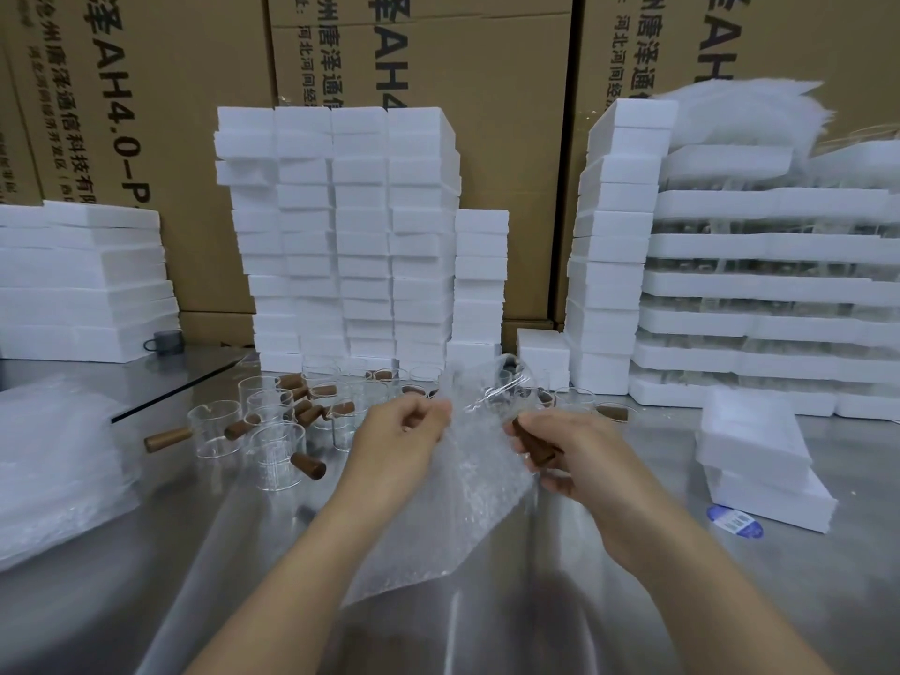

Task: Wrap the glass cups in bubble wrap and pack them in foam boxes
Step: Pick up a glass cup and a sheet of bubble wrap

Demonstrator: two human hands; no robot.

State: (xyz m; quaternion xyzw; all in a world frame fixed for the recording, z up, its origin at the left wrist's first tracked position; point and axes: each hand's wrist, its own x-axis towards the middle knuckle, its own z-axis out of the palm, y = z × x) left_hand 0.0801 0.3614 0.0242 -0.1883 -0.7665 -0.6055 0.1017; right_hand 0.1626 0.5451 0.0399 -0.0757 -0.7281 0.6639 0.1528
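Observation:
Over the middle of the steel table (609, 621) hangs a sheet of bubble wrap (467, 499). My left hand (397, 443) pinches its upper left edge. My right hand (560, 453) grips the brown wooden handle of a glass cup (506, 389), which is held up against the sheet's top right. Several more glass cups with wooden handles (275, 450) stand on the table behind and to the left of my hands.
Tall stacks of white foam boxes (341, 236) line the back, with more at the left (83, 285) and right (759, 294). A short foam stack (759, 460) sits near right. A pile of bubble wrap (53, 470) lies at left. Cardboard cartons stand behind.

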